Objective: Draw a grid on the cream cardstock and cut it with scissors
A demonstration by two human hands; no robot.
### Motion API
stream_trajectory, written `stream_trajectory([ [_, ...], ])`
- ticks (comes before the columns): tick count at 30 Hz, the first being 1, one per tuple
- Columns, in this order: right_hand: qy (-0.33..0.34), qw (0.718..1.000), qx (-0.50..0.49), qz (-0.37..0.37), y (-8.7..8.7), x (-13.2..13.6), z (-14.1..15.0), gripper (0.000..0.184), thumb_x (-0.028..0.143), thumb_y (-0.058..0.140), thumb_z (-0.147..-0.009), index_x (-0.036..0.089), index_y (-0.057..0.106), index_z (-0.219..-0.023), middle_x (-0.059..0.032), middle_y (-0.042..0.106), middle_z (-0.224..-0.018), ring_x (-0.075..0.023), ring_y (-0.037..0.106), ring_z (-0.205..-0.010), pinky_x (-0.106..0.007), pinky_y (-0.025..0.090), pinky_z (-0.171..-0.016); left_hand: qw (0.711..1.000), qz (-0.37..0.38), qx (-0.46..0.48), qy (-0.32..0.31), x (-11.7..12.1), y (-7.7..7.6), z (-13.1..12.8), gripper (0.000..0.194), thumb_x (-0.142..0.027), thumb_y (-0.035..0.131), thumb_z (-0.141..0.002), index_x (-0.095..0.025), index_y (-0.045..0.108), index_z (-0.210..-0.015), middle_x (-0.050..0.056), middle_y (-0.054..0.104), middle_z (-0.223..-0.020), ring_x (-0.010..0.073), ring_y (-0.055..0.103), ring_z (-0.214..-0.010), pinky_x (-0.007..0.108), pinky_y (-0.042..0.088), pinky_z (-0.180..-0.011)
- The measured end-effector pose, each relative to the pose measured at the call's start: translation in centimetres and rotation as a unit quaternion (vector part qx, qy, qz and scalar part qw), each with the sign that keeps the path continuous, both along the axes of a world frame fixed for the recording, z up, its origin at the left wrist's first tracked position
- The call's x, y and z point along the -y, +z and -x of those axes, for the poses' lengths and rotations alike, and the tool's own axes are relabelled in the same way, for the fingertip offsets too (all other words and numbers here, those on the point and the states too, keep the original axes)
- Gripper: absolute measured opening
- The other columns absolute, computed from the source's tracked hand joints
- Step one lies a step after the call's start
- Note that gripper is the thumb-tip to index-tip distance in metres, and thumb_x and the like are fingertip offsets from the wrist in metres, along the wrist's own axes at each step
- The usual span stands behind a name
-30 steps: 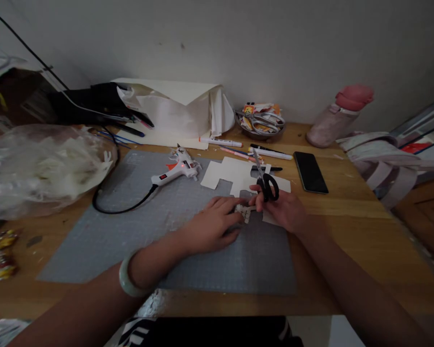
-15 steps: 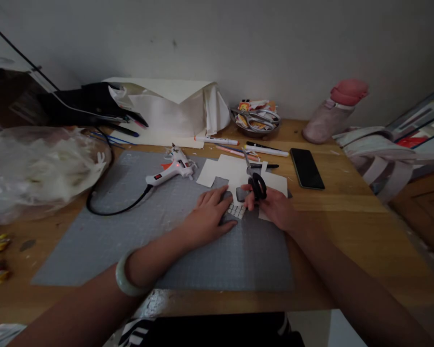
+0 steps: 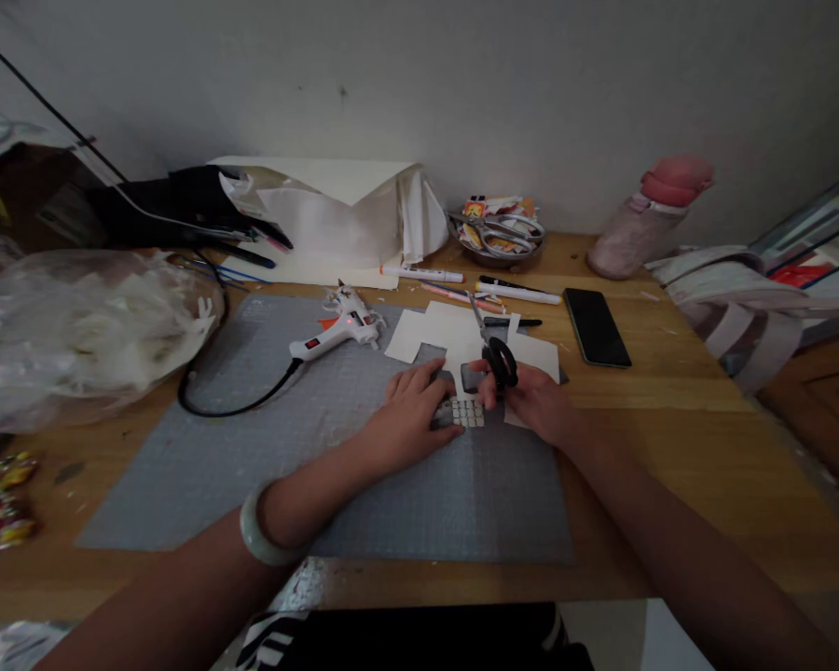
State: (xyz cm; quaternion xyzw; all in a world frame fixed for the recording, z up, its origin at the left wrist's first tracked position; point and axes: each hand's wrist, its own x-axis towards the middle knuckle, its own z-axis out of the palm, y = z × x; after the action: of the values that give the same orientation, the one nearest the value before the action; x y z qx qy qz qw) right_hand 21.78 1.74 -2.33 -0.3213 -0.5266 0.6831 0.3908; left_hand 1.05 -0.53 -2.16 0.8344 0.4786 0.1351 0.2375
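My left hand [image 3: 414, 412] lies palm down on the grey cutting mat [image 3: 252, 466], fingers stretched and apart. Just beyond its thumb and forefinger is a small white piece with a dark grid pattern [image 3: 468, 414]; whether the fingertips touch it I cannot tell. My right hand [image 3: 535, 401] grips black-handled scissors [image 3: 502, 362], their blades pointing up and away from me. Beneath the scissors and around them spread cut pieces of white paper [image 3: 451, 324], partly covered by the hand.
A white glue gun [image 3: 336, 334] with a lit red light lies on the mat, its black cord looping left. Markers [image 3: 517, 293] and a bowl of scissors and wrappers [image 3: 496, 244] stand behind. To the right are a phone [image 3: 597, 326] and a pink bottle [image 3: 629, 224]; a plastic bag [image 3: 90, 335] fills the left.
The grid-patterned piece has turned from tilted to nearly straight and shows more fully. Both hands stay in nearly the same place, with the scissors still held. The view has shifted slightly.
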Motion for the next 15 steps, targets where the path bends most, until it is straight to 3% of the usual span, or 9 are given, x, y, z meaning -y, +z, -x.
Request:
stream_trajectory([
  [5, 0.000, 1.000, 0.006, 0.014, 0.19, -0.02, 0.02, 0.035, 0.047, 0.051, -0.084, 0.016, 0.065, -0.094, -0.0013, 0.058, -0.063, -0.0173, 0.053, -0.065, -0.036, 0.043, -0.072, 1.000, -0.008, 0.020, 0.002, 0.09, -0.09, 0.03, 0.031, -0.030, 0.067, -0.077, -0.020, 0.055, -0.103, 0.015, 0.041, -0.141, 0.0353, 0.038, -0.131, 0.059, 0.034, -0.105],
  [15, 0.003, 1.000, 0.002, 0.008, -0.15, -0.11, -0.16, 0.037, 0.047, 0.051, -0.087, 0.015, 0.067, -0.098, -0.0007, 0.060, -0.064, -0.0159, 0.057, -0.066, -0.034, 0.044, -0.072, 1.000, -0.013, 0.003, 0.003, 0.13, -0.09, 0.00, 0.036, -0.031, 0.066, -0.079, -0.019, 0.057, -0.112, 0.016, 0.040, -0.141, 0.0363, 0.039, -0.131, 0.058, 0.034, -0.106],
])
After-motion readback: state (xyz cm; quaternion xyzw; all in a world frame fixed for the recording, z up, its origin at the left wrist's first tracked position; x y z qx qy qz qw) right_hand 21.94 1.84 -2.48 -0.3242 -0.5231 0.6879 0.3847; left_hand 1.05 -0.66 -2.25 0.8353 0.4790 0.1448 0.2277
